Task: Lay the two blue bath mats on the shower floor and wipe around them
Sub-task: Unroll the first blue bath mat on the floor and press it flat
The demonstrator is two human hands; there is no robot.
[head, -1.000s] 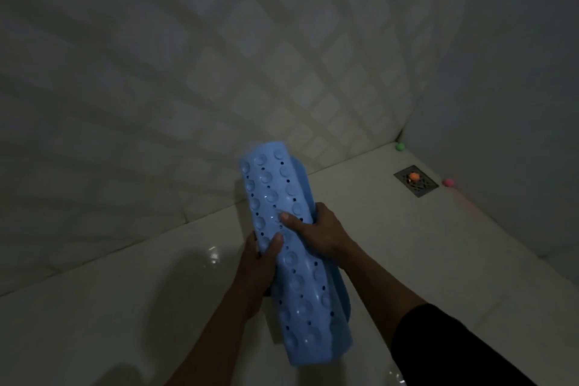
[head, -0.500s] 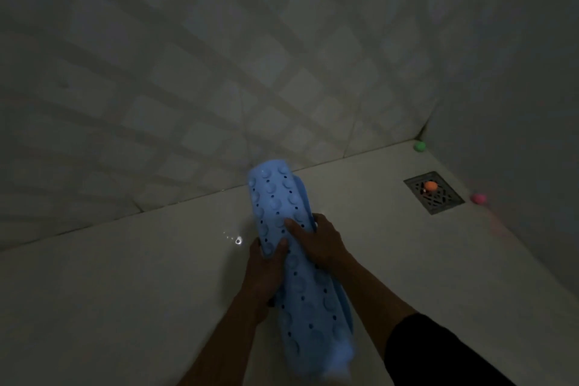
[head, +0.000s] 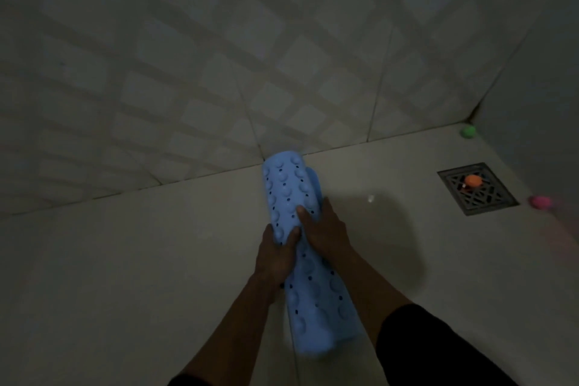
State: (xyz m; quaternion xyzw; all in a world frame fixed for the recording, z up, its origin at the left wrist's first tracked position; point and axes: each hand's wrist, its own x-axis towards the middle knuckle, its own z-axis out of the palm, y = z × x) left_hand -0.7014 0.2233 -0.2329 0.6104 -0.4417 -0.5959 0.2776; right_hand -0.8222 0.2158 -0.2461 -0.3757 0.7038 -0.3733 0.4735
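left hand [head: 277, 255] curls its fingers [head: 289, 236] round the rolled blue bath mat [head: 300, 247], thumb on top. right hand [head: 326, 233] grips its other side, thumb pressed on the bumps. the roll hangs above the shower floor [head: 125, 276], pointing at the back wall.

No readable text, labels, brands or numbers anywhere in frame. Lighting's too dim for fine print anyway.
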